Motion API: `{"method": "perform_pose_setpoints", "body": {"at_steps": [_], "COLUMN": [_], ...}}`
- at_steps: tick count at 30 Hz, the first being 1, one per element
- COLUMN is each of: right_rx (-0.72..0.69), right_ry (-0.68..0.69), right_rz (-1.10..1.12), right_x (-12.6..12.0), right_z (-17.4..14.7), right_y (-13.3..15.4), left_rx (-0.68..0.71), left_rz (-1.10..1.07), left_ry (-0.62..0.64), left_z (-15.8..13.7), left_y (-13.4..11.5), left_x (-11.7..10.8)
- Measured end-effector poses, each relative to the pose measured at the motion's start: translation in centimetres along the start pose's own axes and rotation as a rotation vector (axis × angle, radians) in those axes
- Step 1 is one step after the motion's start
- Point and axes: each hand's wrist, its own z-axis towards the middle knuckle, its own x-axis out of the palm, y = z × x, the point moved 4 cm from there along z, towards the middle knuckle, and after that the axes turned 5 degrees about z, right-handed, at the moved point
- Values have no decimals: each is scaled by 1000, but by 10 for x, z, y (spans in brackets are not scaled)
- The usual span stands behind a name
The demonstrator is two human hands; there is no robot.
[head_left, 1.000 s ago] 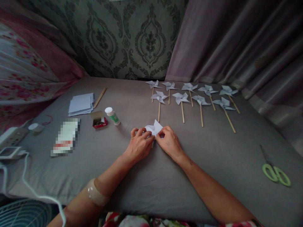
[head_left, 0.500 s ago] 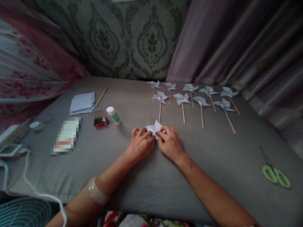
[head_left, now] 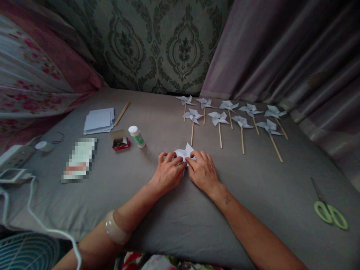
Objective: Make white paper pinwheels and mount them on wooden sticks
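Observation:
Between my hands, low over the grey cloth, is a white paper pinwheel (head_left: 186, 152) with folded, pointed blades. My left hand (head_left: 169, 171) grips its left side, fingers curled and pressed near the centre. From the right, my right hand (head_left: 203, 168) pinches the paper close to the middle. The fingers cover most of the lower part, so its underside is hidden. Beyond my hands, several finished-looking pinwheels on wooden sticks (head_left: 220, 120) lie in two rows. A glue stick (head_left: 137, 136) stands upright to the left of my left hand.
An open red box of small metal pieces (head_left: 120, 143) sits by the glue. Farther left are a stack of white paper (head_left: 99, 120), wooden sticks (head_left: 122, 113), a blurred packet (head_left: 80, 159) and a power strip (head_left: 15, 157) with a white cable. Green-handled scissors (head_left: 329, 212) lie at right.
Both hands stay on the paper pinwheel with only a slight shift of the fingers. The whole view has moved a little.

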Motion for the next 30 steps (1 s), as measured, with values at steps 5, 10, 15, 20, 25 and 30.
{"method": "perform_pose_setpoints", "body": {"at_steps": [5,10,15,20,25,30], "right_rx": [-83,-171,-222,-255,-205,-95], "right_ry": [70,137,177,197,218,250], "right_rz": [-40,-75,-90,-92,-53,33], "right_x": [-2,-2,-3,-3,-5,-8], "right_z": [8,18,21,20,27,36], "right_y": [4,1,-1,2,0,-9], "left_rx": [-5,-70,-226,-294,-292,-381], "left_rz": [-28,-64,-74,-106,-150,-129], "left_ry": [-5,-92,-137,-104,-31,-21], "left_z": [-2,-6,-9,-10,-9,-6], "left_y": [0,3,17,24,19,15], "left_x": [-2,-13,-22,-21,-11,-1]}}
